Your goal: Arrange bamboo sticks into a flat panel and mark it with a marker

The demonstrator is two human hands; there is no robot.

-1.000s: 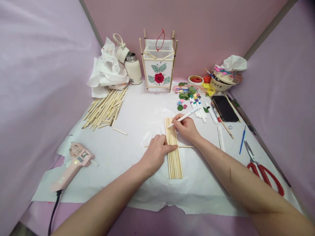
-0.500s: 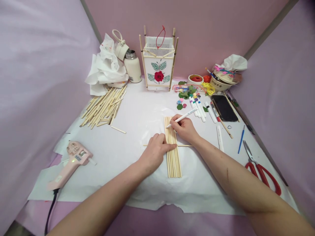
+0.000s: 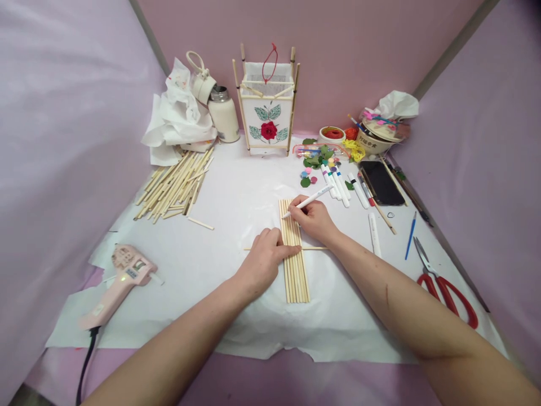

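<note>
A row of thin wooden sticks (image 3: 298, 279) lies side by side on white paper in front of me, laid over one stick (image 3: 315, 248) that runs crosswise. My left hand (image 3: 264, 259) presses on the row from the left, its index finger stretched across the sticks and the other fingers bent. A white marker pen (image 3: 313, 201) is held in my right hand (image 3: 313, 217) near the row's far end. The pen slants, its tip at the leftmost sticks; whether it touches them I cannot tell.
A pink glue gun (image 3: 118, 285) and a stick pile (image 3: 175, 183) lie left. Behind stand an open bottle (image 3: 225, 118) and a lantern (image 3: 268, 121) with a red rose. To the right are several markers (image 3: 338, 183), a phone (image 3: 382, 183) and red-handled scissors (image 3: 442, 287).
The whole view has shifted slightly, so everything appears a little further left. Both hands, the marker pen and the sticks keep nearly the same places relative to each other.
</note>
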